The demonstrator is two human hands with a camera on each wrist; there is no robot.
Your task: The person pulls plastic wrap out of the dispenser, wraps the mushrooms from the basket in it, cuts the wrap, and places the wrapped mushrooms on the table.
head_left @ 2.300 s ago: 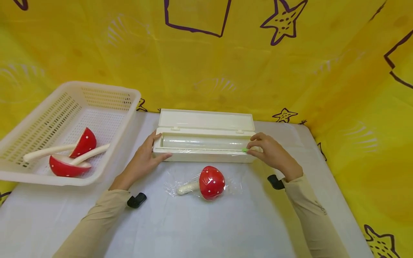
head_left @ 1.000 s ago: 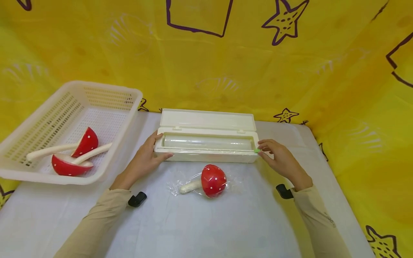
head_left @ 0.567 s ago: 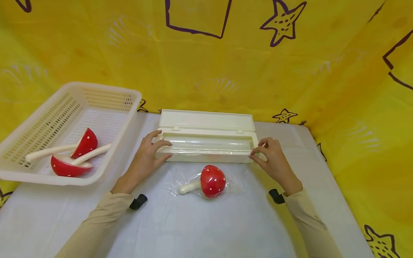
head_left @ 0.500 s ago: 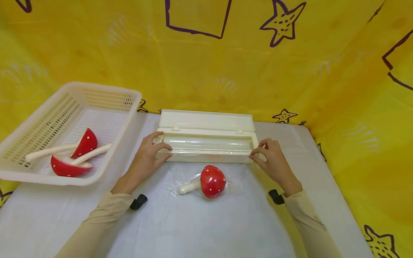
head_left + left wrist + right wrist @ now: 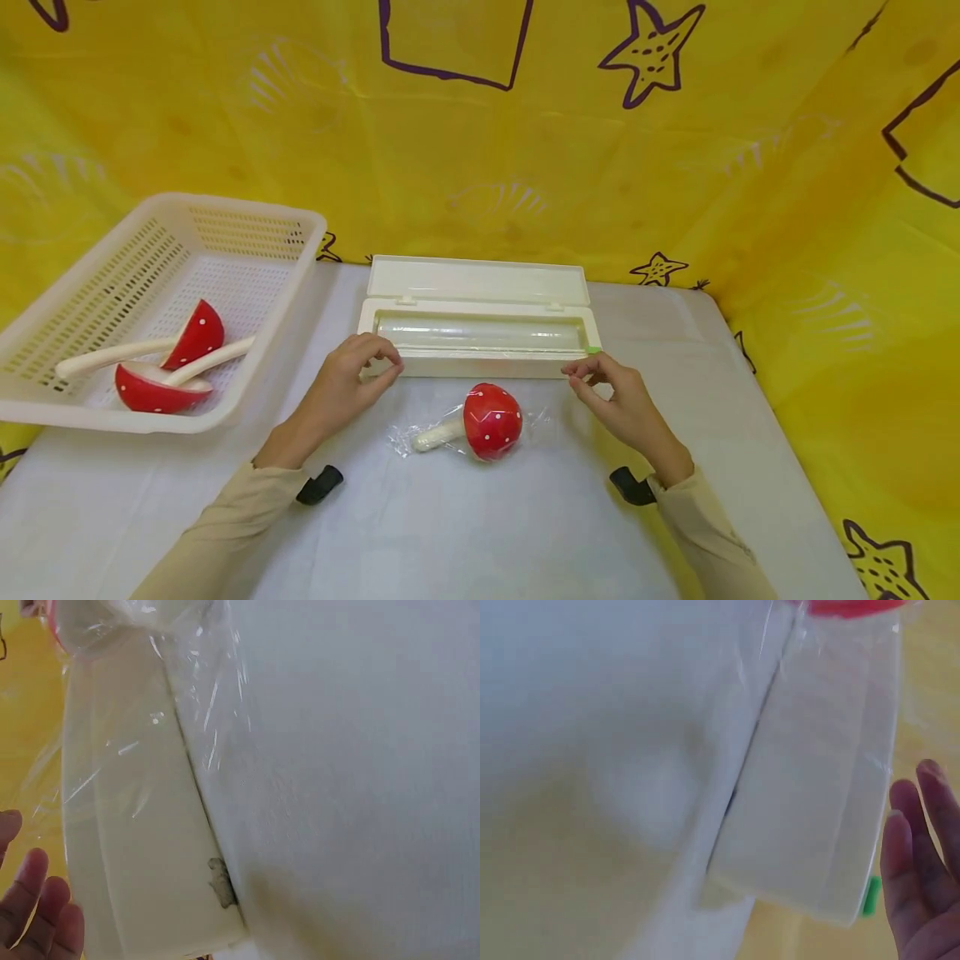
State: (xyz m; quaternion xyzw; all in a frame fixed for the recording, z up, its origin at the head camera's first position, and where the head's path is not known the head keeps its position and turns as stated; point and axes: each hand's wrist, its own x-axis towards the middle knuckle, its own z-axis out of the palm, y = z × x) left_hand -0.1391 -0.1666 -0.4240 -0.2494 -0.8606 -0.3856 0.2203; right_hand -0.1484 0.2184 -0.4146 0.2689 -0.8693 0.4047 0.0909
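Note:
A white cling film dispenser (image 5: 480, 367) lies with its lid (image 5: 480, 282) tilted back and a film roll (image 5: 480, 331) inside. At its front left, my left hand (image 5: 335, 398) pinches the edge of clear cling film (image 5: 142, 742) between thumb and forefinger. On the other side my right hand (image 5: 626, 408) pinches the film's right end. Part of the film is too transparent to trace in the head view. A green slider (image 5: 592, 350) sits at the dispenser's right end. In front lies a red mushroom-shaped ladle (image 5: 491, 423) wrapped in film, its pale handle pointing left.
A white perforated basket (image 5: 270, 333) stands at the left, holding two red-and-white mushroom ladles (image 5: 161, 388). A yellow patterned cloth (image 5: 480, 150) hangs behind and at the right. White cloth (image 5: 480, 533) covers the table.
The right hand slid the green slider to the right end and let go of it. Both hands took the film edge and drew it towards the person, off the dispenser's front.

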